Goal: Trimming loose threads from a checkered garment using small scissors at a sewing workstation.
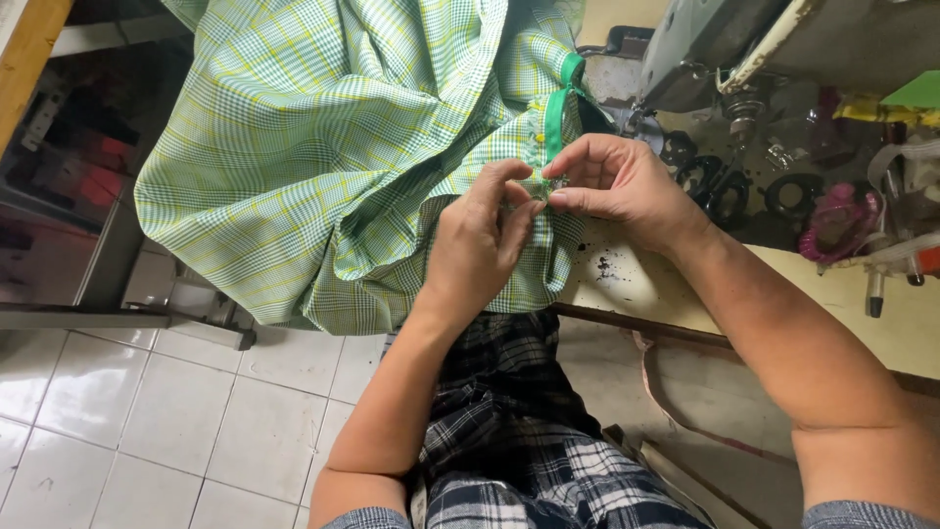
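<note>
Both hands pinched the green checked shirt at its button edge, the cloth draped over the counter edge. The left hand and right hand met fingertip to fingertip, wrists bent inward. The heavy hanging cloth could have dragged the edge from that light pinch.

— where's the garment?
— heaped on the table edge, spilling left over the floor.
— and the hands?
— meeting at the garment's near right edge: left hand just left of right hand, fingertips touching, pinching the button strip.
— behind them?
— sewing machine at the table's far side, scissors right of the hands, just before it.
— below?
— lap, under the table edge.
</note>
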